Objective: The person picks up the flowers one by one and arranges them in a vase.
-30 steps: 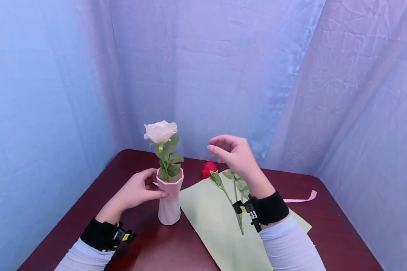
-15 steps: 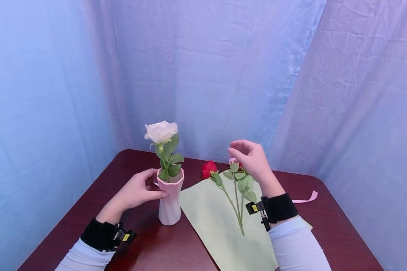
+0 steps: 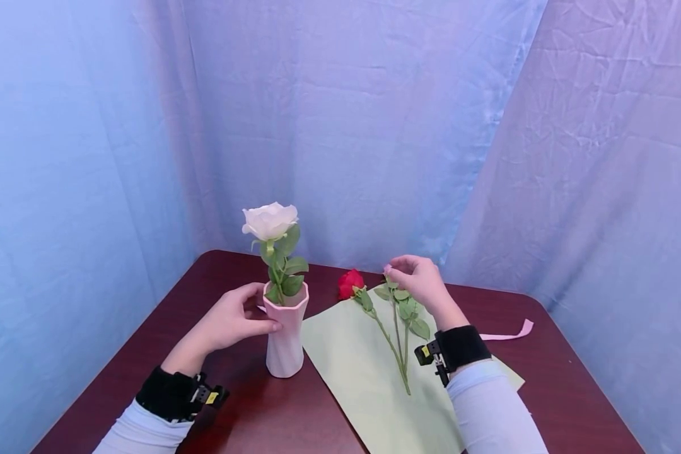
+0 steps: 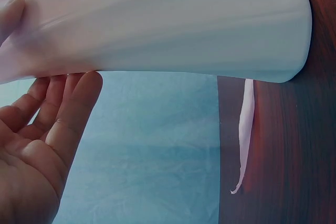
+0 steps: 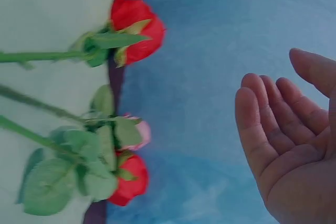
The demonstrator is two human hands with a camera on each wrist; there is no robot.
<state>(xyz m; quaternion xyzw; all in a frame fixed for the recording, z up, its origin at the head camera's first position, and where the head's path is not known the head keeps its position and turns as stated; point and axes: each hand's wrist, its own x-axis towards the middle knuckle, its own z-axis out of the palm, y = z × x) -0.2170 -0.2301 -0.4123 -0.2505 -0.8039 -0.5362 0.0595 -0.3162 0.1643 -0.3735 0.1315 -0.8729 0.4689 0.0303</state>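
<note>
My left hand [image 3: 227,321] holds a pink-and-white vase [image 3: 285,350] near its rim, thumb in front and fingers at the side. The vase stands upright on the table with one white rose [image 3: 269,222] in it, its leaves at the mouth. My right hand [image 3: 422,282] is over the flower heads on the right, beside a small pink rose [image 5: 138,132]. In the right wrist view its fingers are relaxed, apart from the flowers, and hold nothing. One red rose [image 3: 350,285] lies to its left; another red rose [image 5: 131,182] is hidden behind the hand in the head view.
The rose stems [image 3: 397,350] rest on a sheet of pale green paper [image 3: 346,372], right of the vase. A pink ribbon [image 3: 513,331] sticks out beyond the paper. Blue curtains [image 3: 340,126] surround the dark red-brown table [image 3: 284,416].
My right hand first moved right, then came down toward the pink rose. The left hand keeps its hold on the vase, and the white rose stays in place.
</note>
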